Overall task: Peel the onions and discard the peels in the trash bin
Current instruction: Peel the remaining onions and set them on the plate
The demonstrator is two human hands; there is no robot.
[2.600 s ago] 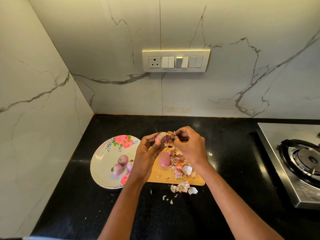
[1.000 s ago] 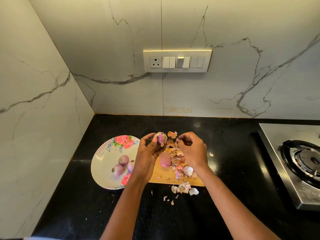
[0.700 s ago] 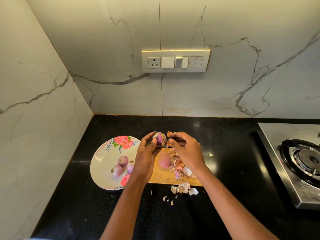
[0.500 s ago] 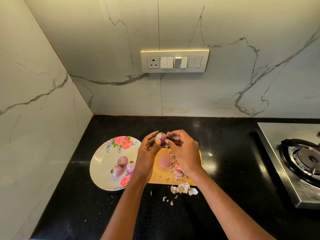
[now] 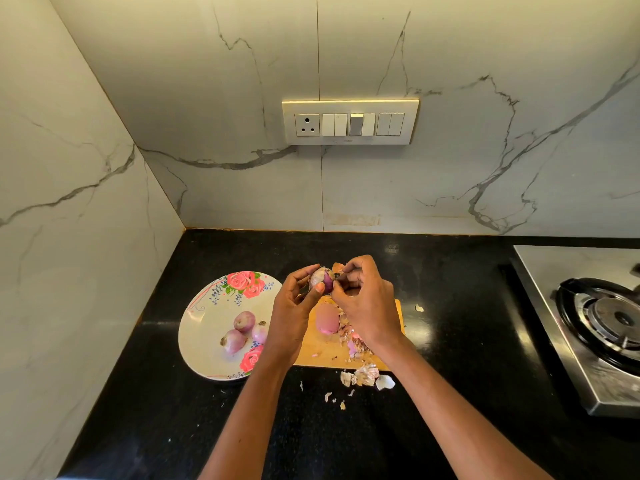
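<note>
Above black counter [image 5: 450, 341]: left hand [image 5: 294, 317] grips onion [image 5: 322, 279]; right hand [image 5: 367, 306] pinches peel [image 5: 338, 267].

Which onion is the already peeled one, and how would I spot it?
Find the wooden cutting board on the black counter, right of the flowered plate. The peeled onion lies there, smooth and pink, unlike the plate's skinned ones.

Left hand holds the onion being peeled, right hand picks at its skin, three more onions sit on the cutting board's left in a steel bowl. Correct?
Not quite. The three onions sit on a floral plate, not in a steel bowl, as the head view shows. The rest holds: left hand holds the onion, right hand picks at its skin, plate left of the cutting board.
</note>
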